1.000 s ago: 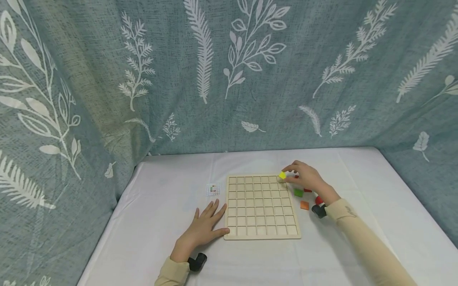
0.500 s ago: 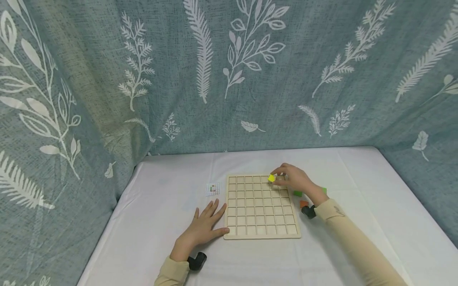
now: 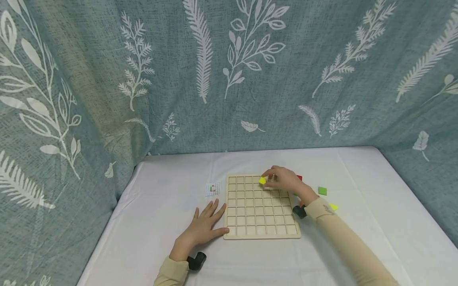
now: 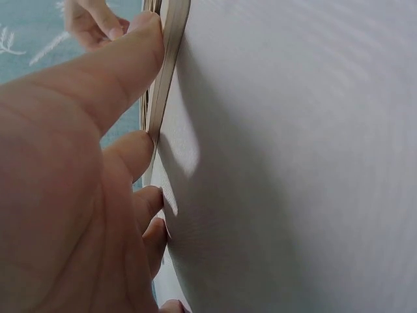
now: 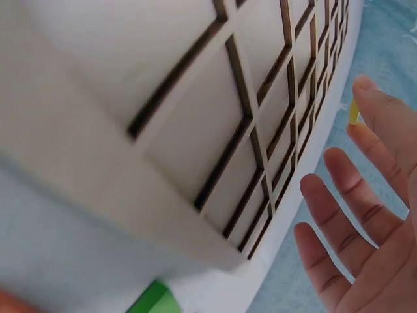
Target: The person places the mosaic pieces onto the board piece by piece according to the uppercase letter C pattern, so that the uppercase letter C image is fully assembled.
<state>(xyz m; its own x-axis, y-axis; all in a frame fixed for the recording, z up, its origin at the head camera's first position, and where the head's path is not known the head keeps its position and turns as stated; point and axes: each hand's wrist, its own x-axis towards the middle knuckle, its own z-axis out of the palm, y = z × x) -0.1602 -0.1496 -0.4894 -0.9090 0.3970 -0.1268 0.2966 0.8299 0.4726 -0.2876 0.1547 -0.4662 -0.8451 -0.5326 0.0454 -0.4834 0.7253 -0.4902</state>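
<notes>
On the table (image 3: 161, 222) I have the board (image 3: 261, 222) lying flat, my left hand (image 3: 202, 230) spread open against its near left corner. My right hand (image 3: 286, 180) pinches the yellow tile (image 3: 262, 180) over the far edge. It looks light, thin, stiff and slick, best held by its edges.

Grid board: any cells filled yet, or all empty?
All visible cells empty. The grid board shows bare wood; the yellow tile is pinched in the right hand above it.

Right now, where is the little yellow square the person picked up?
In the head view, the yellow tile is pinched in the right hand over the wooden grid board, near its far edge.
</notes>
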